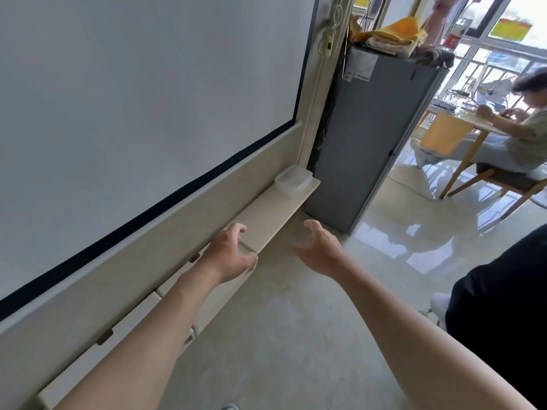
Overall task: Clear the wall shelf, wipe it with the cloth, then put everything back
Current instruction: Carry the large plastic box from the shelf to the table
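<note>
Wall shelf: long, flat, cream; rectangular clear plastic box at far end
Left hand, right hand: fingers curved, spread; grip unclear

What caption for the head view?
Left hand and right hand, fingers curled, reach toward the wall shelf; a clear container sits at its far end.

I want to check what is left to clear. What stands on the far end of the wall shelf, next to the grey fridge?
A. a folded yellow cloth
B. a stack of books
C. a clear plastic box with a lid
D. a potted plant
C: a clear plastic box with a lid sits at the far end of the shelf, beside the grey fridge; the yellow cloth lies on top of the fridge.
</note>
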The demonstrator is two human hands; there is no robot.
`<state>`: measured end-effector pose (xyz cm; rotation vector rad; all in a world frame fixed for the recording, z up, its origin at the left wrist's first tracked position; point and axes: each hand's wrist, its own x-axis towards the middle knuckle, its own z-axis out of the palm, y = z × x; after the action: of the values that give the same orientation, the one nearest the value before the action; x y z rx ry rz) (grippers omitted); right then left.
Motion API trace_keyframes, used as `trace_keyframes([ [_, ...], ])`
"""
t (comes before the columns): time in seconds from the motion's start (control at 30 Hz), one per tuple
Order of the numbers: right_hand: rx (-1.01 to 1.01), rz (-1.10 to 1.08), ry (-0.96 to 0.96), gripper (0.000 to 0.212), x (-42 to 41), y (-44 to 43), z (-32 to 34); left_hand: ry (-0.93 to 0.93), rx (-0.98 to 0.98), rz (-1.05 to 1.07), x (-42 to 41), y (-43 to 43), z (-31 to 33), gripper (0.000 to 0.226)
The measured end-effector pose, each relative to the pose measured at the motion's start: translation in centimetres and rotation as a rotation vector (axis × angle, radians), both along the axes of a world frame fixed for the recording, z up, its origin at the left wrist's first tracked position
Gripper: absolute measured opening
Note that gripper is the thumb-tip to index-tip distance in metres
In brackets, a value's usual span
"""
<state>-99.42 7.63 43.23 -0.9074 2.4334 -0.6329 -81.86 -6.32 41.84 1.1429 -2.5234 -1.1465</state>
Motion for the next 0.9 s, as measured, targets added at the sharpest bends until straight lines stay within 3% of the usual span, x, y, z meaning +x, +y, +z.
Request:
trace_keyframes([
  [0.5,0.011,-0.114,-0.073,0.067,-13.0,-10.6,-3.4,-0.033,0.131,0.038,-10.0,-12.1,-3.6,0.061],
  [0.77,0.007,-0.125,-0.177,0.067,-26.6,-16.0,-7.0,-0.075,0.224,0.097,-22.4,-15.3,-7.0,0.055],
  [0.9,0.035,-0.102,-0.241,0.073,-35.9,-21.3,-10.5,-0.078,0.325,0.228,-30.8,-17.6,-9.6,0.057],
])
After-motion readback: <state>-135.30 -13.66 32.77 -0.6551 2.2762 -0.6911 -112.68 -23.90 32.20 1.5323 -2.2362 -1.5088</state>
